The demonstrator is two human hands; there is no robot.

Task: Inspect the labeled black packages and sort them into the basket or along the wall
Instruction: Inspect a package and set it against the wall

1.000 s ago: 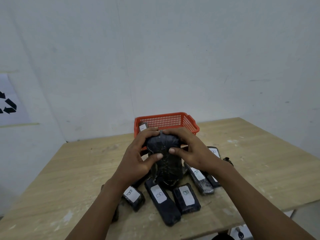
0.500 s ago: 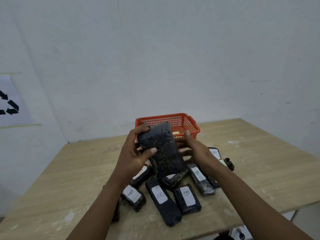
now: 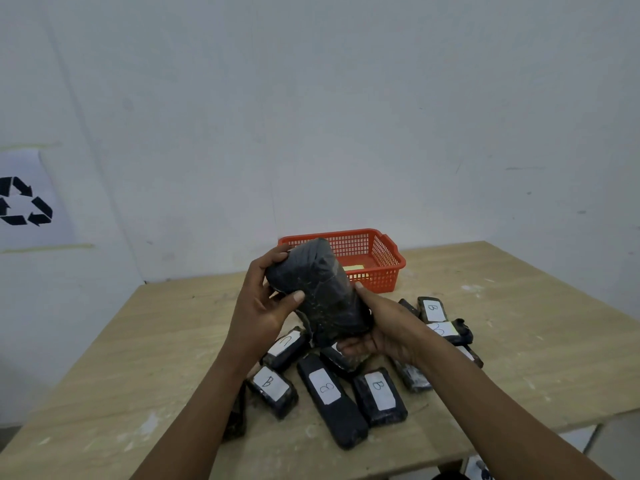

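here, in the head view, both hands hold one black package (image 3: 320, 289) up above the pile, tilted so its top end leans left toward the basket. the left hand (image 3: 263, 306) grips the upper part: its fingers curl round the far side near the top edge and the thumb presses across the near face. the right hand (image 3: 384, 327) cups the lower end from the right, fingers curled under the bottom edge and the thumb lying along the package's right side. no label shows on the face turned to the camera.

the orange basket (image 3: 384, 268) stands behind the held package, near the back edge of the wooden table (image 3: 138, 358) and close to the white wall (image 3: 311, 116); a pale yellow strip lies on its floor.

below the hands more black packages lie in a loose pile on the table, white labels up. a short one marked b (image 3: 272, 389) sits at the left, a long one (image 3: 330, 400) lies beside it with its label letter turned upside down, and another marked b (image 3: 379, 396) is just to the right of that. one marked c (image 3: 287, 346) lies under the left wrist. further right, a package marked b (image 3: 431, 310) lies near the basket, touching another labelled one (image 3: 446, 332) whose letter i cannot read.

on the left wall hangs a sheet with a black recycling symbol (image 3: 24, 206).
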